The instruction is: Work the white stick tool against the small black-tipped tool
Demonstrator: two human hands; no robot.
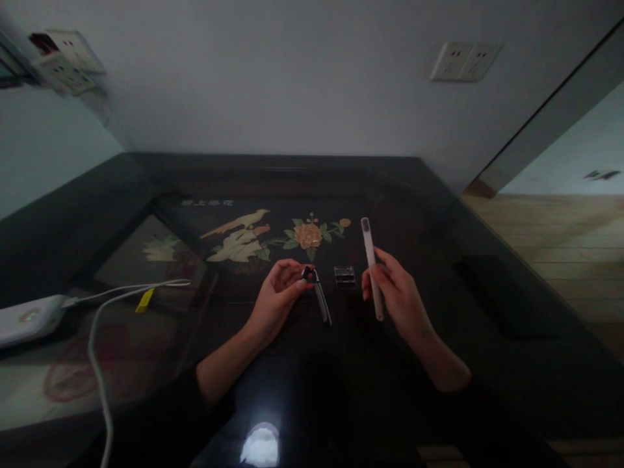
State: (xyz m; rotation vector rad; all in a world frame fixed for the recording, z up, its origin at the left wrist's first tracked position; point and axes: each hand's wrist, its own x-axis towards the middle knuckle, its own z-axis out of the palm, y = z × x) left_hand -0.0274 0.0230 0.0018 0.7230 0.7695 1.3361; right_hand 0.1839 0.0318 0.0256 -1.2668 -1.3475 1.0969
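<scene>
At left, a white cable is lying on the desk, and the fingers of the left hand are pinching a slim dark implement. A small case is resting between the hands; rightmost, the fingers of the right hand are grasping a pale stick, dark end uppermost.

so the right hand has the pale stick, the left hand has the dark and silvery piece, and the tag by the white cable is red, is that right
Not quite: the tag by the white cable is yellow, as the head view shows. The right hand does have the pale stick, and the left hand the dark and silvery piece.
</scene>
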